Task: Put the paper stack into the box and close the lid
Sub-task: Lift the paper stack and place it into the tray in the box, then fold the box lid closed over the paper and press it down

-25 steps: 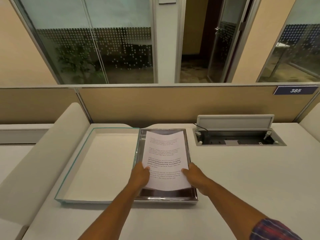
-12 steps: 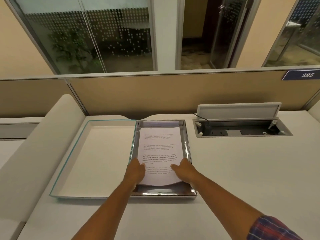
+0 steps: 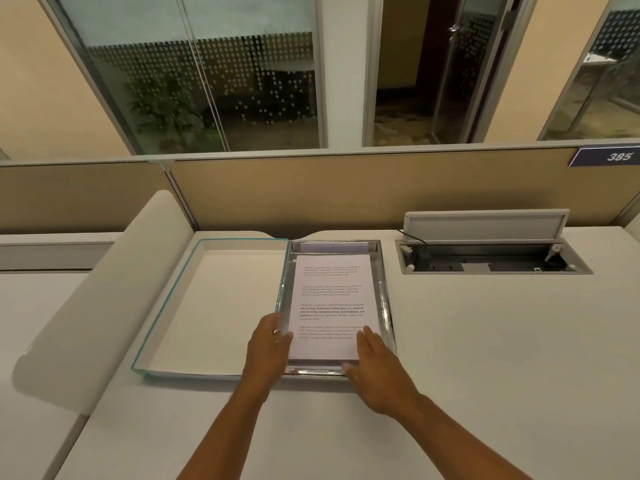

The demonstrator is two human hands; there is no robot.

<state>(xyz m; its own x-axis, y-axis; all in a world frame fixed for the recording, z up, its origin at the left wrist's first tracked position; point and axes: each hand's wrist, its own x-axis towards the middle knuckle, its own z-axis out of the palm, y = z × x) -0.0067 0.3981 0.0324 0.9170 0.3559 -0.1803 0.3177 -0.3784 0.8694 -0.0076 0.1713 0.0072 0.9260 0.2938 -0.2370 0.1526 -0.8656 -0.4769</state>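
A white paper stack (image 3: 331, 299) with printed text lies flat inside the shiny silver box (image 3: 387, 306) at the desk's middle. The box's lid (image 3: 211, 306), white inside with a teal rim, lies open flat to the left, joined along the box's left side. My left hand (image 3: 268, 344) rests at the stack's near left edge, over the box's left wall, fingers loosely spread. My right hand (image 3: 372, 362) lies flat on the stack's near right corner with fingers extended. Neither hand grips the paper.
An open cable hatch (image 3: 491, 251) with a raised flap and a black cable sits in the desk at the right. A tan partition (image 3: 311, 192) runs along the back. A rounded white divider (image 3: 104, 299) borders the left side.
The paper stack went from being held curved above the box to lying flat inside it. Both hands lowered and loosened their hold, now resting at the near edge.
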